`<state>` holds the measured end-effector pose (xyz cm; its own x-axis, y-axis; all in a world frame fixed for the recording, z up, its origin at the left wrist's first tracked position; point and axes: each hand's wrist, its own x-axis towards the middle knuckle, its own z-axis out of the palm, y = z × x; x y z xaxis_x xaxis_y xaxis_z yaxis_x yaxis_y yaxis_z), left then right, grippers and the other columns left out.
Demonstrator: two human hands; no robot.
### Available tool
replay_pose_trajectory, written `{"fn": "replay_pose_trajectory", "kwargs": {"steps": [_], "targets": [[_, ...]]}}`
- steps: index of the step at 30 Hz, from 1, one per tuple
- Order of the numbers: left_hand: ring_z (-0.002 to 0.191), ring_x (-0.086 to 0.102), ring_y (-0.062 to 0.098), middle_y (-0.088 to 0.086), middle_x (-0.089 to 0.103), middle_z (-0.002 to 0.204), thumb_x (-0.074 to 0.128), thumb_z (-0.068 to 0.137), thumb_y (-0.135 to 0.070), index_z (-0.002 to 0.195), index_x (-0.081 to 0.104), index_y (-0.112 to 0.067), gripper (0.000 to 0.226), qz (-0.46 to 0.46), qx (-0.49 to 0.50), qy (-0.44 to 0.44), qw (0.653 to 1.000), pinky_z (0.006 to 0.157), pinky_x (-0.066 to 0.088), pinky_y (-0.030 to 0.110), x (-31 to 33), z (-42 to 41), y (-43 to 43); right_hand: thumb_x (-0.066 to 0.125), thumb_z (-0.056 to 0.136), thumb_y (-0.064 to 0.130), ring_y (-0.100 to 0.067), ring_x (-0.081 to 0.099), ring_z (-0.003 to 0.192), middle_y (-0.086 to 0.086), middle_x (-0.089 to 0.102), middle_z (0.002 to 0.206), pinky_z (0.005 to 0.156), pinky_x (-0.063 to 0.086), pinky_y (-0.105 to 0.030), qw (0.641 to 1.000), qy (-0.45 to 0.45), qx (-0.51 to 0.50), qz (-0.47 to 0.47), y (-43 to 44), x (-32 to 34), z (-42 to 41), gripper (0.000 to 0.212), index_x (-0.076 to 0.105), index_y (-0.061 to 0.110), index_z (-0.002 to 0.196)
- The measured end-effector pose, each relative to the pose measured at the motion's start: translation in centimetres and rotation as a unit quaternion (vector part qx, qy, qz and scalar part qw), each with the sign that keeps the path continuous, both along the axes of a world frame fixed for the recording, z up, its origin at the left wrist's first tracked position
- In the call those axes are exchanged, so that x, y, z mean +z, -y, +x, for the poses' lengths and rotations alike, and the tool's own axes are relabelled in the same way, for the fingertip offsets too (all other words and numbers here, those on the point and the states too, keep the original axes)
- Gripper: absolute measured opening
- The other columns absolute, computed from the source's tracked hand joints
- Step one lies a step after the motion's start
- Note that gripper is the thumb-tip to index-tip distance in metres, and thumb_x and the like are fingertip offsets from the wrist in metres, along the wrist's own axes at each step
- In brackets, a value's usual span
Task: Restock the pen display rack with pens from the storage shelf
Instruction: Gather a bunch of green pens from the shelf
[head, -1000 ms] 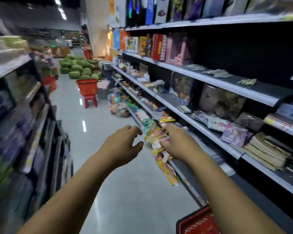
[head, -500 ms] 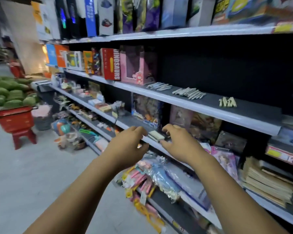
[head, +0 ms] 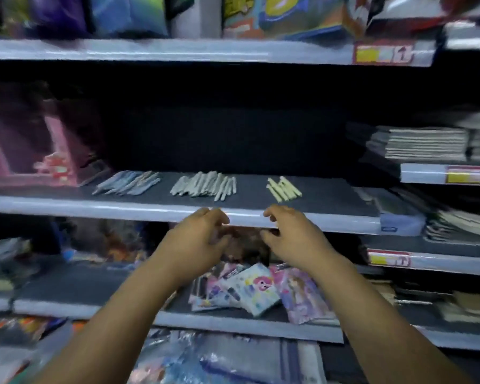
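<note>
Storage shelf (head: 330,217): dark grey deck with a pale glossy front lip, middle tier of a shop shelving bay, seen head-on. Stock on the deck, left to right: one loose pile of slim blue-grey pens (head: 128,182); one larger loose pile of grey-white pens (head: 205,185); one small pile of cream-yellow pens (head: 284,187). All three lie flat towards the front of the deck, each pile apart from the next. Left hand (head: 197,245): raised in front of the lip below the grey-white pile, fingers loosely curled, thumb apart, holding nothing. Right hand (head: 291,239): raised in front of the lip below the cream-yellow pile, fingers likewise loosely curled and empty. The hands are near each other but not touching, and neither touches a pen. Same tier, far left: pink box (head: 25,156), blurred. Neighbouring bay, right: stack of pale-edged notebooks (head: 424,142) lying flat. Tier below, under the wrists: heap of bright cartoon-printed flat packets (head: 255,292). Top tier: colourful boxes (head: 275,15), blurred, with a yellow-and-red price label (head: 383,54) on the lip at the right.
</note>
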<state>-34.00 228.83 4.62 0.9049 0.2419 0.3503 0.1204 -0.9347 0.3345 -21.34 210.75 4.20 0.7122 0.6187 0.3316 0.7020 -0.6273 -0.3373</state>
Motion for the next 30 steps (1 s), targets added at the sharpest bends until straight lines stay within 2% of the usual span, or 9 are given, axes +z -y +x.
{"fn": "replay_pose_trajectory", "kwargs": {"steps": [5,8,12,16,19,22,24,26,30], "targets": [[0.112,0.059,0.022,-0.002,0.057,0.130,0.058,0.100,-0.040,0.133,0.056,-0.022,0.038,0.002,-0.098,-0.008,0.995,0.094,0.052,0.043,0.6,9.6,-1.4,0.059,0.099,0.035,-0.026,0.058,0.110,-0.003,0.054,0.130,0.090,0.053,-0.048,0.995,-0.015,-0.091,0.046,1.0,0.6,6.0,0.037,0.053,0.021,0.132],[0.110,0.059,0.024,0.004,0.059,0.124,0.059,0.100,-0.037,0.128,0.058,-0.017,0.035,0.013,-0.133,-0.014,0.991,0.094,0.051,0.044,0.8,15.6,-2.0,0.059,0.099,0.031,-0.027,0.058,0.107,-0.005,0.053,0.128,0.091,0.052,-0.051,0.991,-0.032,-0.113,0.060,1.0,0.9,10.5,0.032,0.055,0.019,0.129],[0.103,0.061,0.028,0.008,0.061,0.113,0.060,0.096,-0.032,0.117,0.061,-0.013,0.029,0.021,-0.135,-0.027,0.990,0.088,0.052,0.042,0.7,23.4,-2.4,0.058,0.100,0.020,-0.027,0.063,0.101,-0.008,0.060,0.126,0.089,0.054,-0.047,0.990,-0.042,-0.114,0.073,-0.3,0.9,17.0,0.030,0.057,0.014,0.130],[0.115,0.058,0.034,0.012,0.051,0.130,0.054,0.100,-0.034,0.143,0.047,-0.021,0.045,0.030,-0.126,-0.085,0.988,0.096,0.048,0.038,0.3,29.6,-1.8,0.053,0.099,0.015,-0.027,0.064,0.100,-0.008,0.062,0.119,0.086,0.056,-0.043,0.993,-0.064,-0.087,0.045,-2.5,1.2,23.1,0.030,0.056,0.016,0.129],[0.120,0.056,0.037,0.013,0.044,0.135,0.044,0.104,-0.040,0.142,0.046,-0.020,0.043,0.043,-0.088,-0.117,0.988,0.100,0.047,0.043,-0.4,33.1,-2.3,0.050,0.100,0.016,-0.025,0.061,0.099,-0.009,0.059,0.120,0.085,0.056,-0.039,0.994,-0.093,-0.063,0.000,-4.4,1.4,27.1,0.028,0.055,0.015,0.128],[0.126,0.051,0.032,0.005,0.048,0.138,0.039,0.104,-0.049,0.132,0.056,-0.022,0.043,0.056,-0.087,-0.115,0.988,0.103,0.047,0.047,-1.7,34.8,-3.8,0.046,0.101,0.021,-0.024,0.067,0.090,-0.007,0.063,0.113,0.084,0.059,-0.040,0.990,-0.128,-0.048,-0.037,-6.0,1.5,30.0,0.029,0.054,0.017,0.129],[0.115,0.053,0.025,-0.004,0.058,0.125,0.034,0.103,-0.054,0.119,0.063,-0.026,0.043,0.063,-0.104,-0.093,0.988,0.099,0.047,0.045,-2.4,34.8,-4.5,0.043,0.101,0.021,-0.024,0.072,0.066,-0.007,0.069,0.098,0.067,0.062,-0.039,0.986,-0.162,-0.029,-0.027,-6.6,1.2,31.3,0.024,0.056,0.017,0.121],[0.100,0.056,0.017,-0.014,0.062,0.105,0.035,0.099,-0.054,0.101,0.064,-0.030,0.038,0.057,-0.130,-0.062,0.988,0.097,0.045,0.042,-2.9,34.5,-5.0,0.042,0.101,0.021,-0.022,0.069,0.050,-0.005,0.071,0.084,0.053,0.058,-0.034,0.983,-0.180,-0.018,-0.013,-7.0,0.7,32.1,0.021,0.059,0.017,0.111],[0.103,0.060,0.005,-0.021,0.067,0.112,0.044,0.094,-0.052,0.110,0.075,-0.032,0.040,0.009,-0.162,0.005,0.987,0.100,0.043,0.028,-2.9,33.7,-5.1,0.038,0.103,0.021,-0.025,0.071,0.054,-0.006,0.072,0.072,0.058,0.062,-0.044,0.979,-0.202,-0.006,0.028,-6.5,-0.6,33.0,0.025,0.062,0.017,0.104]]}}
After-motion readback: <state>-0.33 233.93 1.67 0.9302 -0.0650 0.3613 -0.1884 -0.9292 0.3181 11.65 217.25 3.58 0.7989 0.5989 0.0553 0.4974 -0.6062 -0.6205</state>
